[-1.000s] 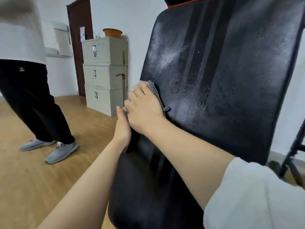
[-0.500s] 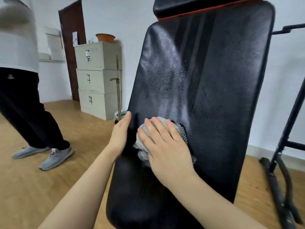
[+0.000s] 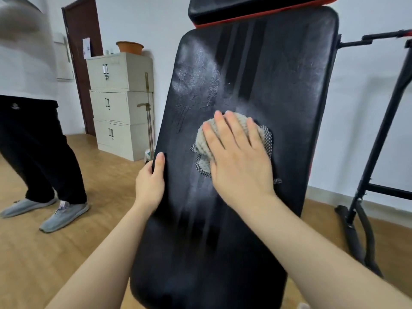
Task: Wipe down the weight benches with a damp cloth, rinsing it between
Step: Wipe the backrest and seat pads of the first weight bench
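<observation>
The right hand presses flat and open on a cloth against the bench pad; the left hand grips the pad's left edge.

There is only one view, from a camera worn on the person's head. It looks forward and a little down, along both forearms, and stands very close to the tilted black pad, which fills the middle of the picture from top to bottom. The wide lens bends the edges. On the left side it takes in the wood floor, a cabinet and a door by the far wall, well behind the pad. On the right side it catches a black frame near the white wall.
</observation>
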